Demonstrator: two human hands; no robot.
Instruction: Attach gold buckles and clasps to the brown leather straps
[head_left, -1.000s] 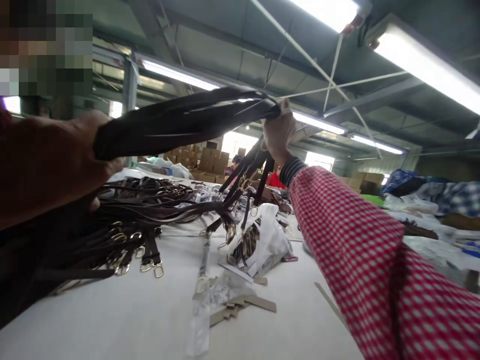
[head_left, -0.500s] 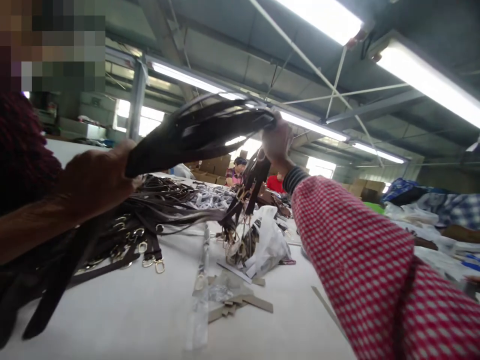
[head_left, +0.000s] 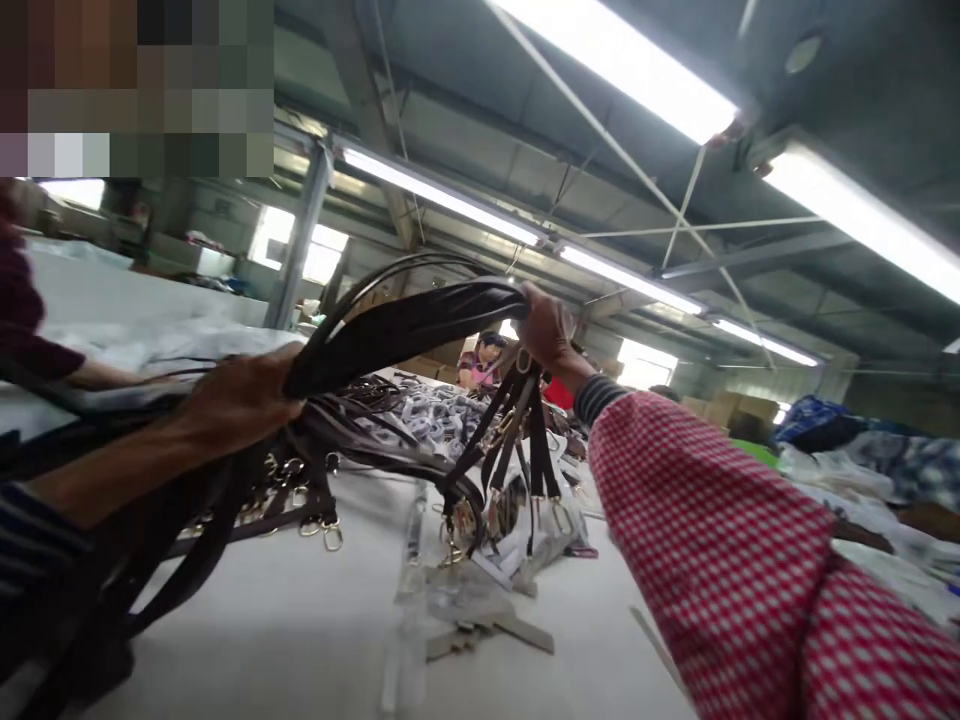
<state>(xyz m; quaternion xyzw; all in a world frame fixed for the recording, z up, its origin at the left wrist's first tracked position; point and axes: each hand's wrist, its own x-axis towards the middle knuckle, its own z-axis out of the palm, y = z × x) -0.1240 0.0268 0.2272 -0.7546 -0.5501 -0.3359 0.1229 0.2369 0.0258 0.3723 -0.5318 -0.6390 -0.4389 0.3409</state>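
A bundle of dark straps (head_left: 412,325) arches between my two hands above the table. My left hand (head_left: 247,400) is wrapped round its left part, with long strap lengths hanging below at the lower left. Farther off, my right hand (head_left: 546,325) grips the other end, raised at the middle of the view. Strap ends with gold-coloured metal clasps (head_left: 561,517) dangle beneath my right hand, over a clear plastic bag. More dark straps with metal rings (head_left: 332,538) lie on the table behind my left forearm.
The white table (head_left: 270,640) holds grey-brown strips (head_left: 525,634) and clear plastic. Pale coiled pieces (head_left: 435,415) are heaped farther back. A person (head_left: 484,362) sits beyond them, and another person's arm (head_left: 101,375) reaches in at the left. Plastic bags (head_left: 840,470) lie at the right.
The camera view has shifted. My right hand and the strap arch appear lower, and the clasped ends hang more spread out. Another person's forearm at the left has come into view.
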